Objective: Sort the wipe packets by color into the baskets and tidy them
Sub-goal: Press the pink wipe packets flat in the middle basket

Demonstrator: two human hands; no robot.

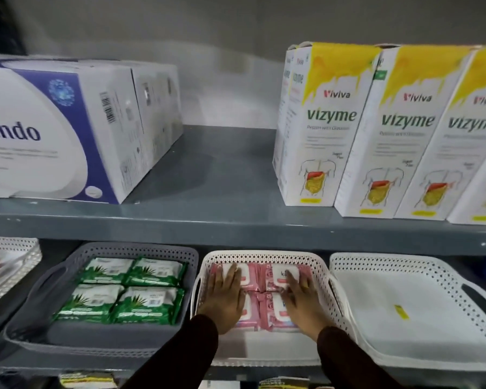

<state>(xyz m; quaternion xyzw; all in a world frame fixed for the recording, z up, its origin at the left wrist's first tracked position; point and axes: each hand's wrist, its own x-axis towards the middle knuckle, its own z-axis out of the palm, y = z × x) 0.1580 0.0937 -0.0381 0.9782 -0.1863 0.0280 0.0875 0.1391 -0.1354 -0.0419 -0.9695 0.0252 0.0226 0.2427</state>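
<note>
Pink packets (257, 279) lie in a two-by-two block in the middle white basket (267, 256). Left hand (227, 297) and right hand (302, 300) rest flat on them, fingers extended, gripping nothing. Green packets (124, 287) fill the grey basket (28, 332) beside it on the lower shelf.

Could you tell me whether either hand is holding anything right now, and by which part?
Nothing is held. The left hand and right hand lie flat, palms down, on top of the pink packets in the white basket.
</note>
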